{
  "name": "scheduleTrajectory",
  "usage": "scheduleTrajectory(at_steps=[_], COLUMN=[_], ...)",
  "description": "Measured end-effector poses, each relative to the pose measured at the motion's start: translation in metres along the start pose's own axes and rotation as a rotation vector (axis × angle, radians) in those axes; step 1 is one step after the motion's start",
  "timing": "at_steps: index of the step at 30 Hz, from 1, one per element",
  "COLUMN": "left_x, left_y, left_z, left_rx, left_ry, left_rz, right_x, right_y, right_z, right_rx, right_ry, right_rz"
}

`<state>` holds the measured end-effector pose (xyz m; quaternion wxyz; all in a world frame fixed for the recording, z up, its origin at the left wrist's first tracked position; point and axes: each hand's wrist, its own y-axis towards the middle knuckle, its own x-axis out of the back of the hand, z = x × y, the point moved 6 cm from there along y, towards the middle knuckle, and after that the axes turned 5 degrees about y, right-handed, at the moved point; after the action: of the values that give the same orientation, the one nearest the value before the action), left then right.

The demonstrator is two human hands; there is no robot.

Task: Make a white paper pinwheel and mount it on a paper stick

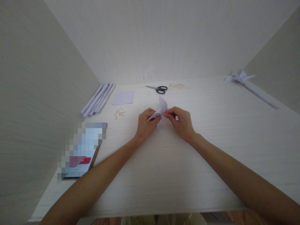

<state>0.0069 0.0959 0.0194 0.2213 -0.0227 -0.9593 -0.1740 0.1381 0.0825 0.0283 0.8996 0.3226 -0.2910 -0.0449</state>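
Note:
Above the middle of the white table, a pale lilac paper pinwheel [162, 104] is held between my two hands, its curved blades pointing several ways. My left hand [147, 123] pinches it near the centre, thumb on top. From the other side, the thumb and fingertips of my right hand [181, 122] close on the pinwheel near its middle. What lies right at the centre, under the fingertips, is too small to make out. Beyond my hands lie black-handled scissors [161, 90], blades to the left.
Rolled paper sticks [98, 99] lie at the left wall beside square paper sheets [123, 97]. Small sticks [119, 113] form a pile nearer me; more pale bits [176, 85] lie behind. A tablet [86, 150] rests front left. A finished-looking pinwheel on a paper stick [257, 92] lies right.

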Motion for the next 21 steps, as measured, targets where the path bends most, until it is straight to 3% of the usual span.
scheduleTrajectory(at_steps=[10, 21], left_x=[-0.0017, -0.0015], left_y=[-0.0001, 0.0010], left_z=[-0.0011, 0.0026], left_rx=[-0.009, 0.005], left_ry=[0.033, 0.014], left_rz=[0.015, -0.004], right_x=[-0.0014, -0.0026], right_y=[0.0001, -0.0035], right_z=[-0.0002, 0.0051], right_rx=[0.002, 0.078], right_ry=[-0.072, 0.013], right_rz=[0.009, 0.024])
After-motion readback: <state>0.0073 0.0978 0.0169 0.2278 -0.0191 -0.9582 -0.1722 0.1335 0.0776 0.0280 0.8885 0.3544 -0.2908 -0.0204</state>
